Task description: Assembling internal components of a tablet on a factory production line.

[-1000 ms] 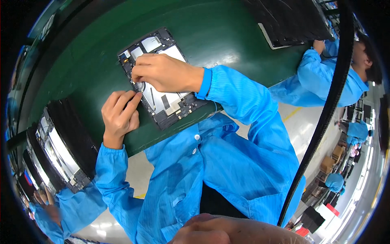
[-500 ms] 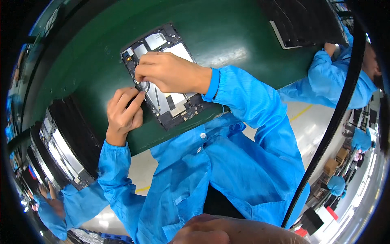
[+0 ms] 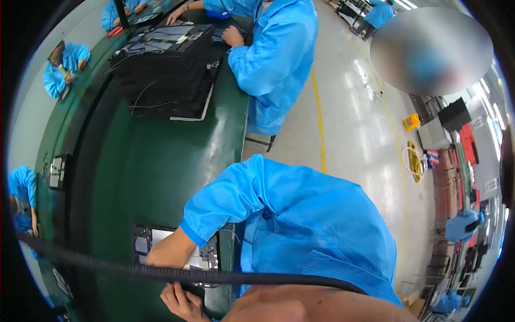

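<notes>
An opened tablet, black-framed with silver and white parts inside, lies on the green worktable at the lower left. My right hand reaches over it from above, its fingers hidden behind a black strap that crosses the view. By the tablet's near edge is my left hand, with its fingers curled together. Their tips end at the strap, so whatever they grip cannot be made out.
A tall stack of black panels with loose wires stands farther along the green table. A co-worker in a blue smock works beside it. Another opened device lies at the left. A yellow-lined floor runs along the right.
My view has swung to the right, so the tablet and both hands now appear lower left. The strap now covers the fingers of my right hand, which stays over the tablet.
</notes>
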Action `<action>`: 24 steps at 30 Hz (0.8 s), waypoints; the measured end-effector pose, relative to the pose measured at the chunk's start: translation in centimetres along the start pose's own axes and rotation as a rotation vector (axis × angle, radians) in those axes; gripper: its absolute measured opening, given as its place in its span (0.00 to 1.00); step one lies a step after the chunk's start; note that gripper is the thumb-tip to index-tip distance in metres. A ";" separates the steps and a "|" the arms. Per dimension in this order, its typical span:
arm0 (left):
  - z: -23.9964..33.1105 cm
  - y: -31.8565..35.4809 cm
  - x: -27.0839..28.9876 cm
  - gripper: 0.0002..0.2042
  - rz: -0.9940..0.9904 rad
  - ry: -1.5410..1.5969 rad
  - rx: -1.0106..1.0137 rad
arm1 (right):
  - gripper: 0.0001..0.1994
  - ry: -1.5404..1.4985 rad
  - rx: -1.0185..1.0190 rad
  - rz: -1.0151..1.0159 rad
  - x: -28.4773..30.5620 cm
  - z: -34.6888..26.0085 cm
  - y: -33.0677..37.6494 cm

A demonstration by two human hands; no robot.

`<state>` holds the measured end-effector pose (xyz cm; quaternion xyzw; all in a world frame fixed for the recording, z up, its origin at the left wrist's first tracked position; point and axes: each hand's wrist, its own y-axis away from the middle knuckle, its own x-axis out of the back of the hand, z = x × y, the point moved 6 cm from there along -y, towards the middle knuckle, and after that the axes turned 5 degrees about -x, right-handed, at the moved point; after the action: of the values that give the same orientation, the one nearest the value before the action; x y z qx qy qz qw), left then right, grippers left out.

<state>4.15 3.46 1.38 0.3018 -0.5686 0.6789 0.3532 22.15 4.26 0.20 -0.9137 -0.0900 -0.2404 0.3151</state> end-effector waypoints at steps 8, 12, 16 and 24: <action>-0.3 -0.5 0.4 0.14 0.015 -0.020 -0.042 | 0.10 0.019 0.003 -0.021 -1.6 1.9 -0.8; 0.2 -0.9 0.9 0.13 0.084 -0.019 -0.116 | 0.10 0.065 -0.002 -0.020 -0.5 0.7 -0.9; 0.4 -0.3 0.9 0.14 0.126 -0.090 -0.146 | 0.10 0.021 -0.014 -0.036 -0.1 -0.3 -1.2; -0.2 0.5 0.5 0.14 0.105 -0.112 -0.112 | 0.12 0.344 -0.159 -0.215 -0.2 -0.1 -3.2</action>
<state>3.47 3.68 1.53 0.2890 -0.6395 0.6456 0.3012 20.92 6.65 1.88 -0.8664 -0.1125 -0.4311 0.2255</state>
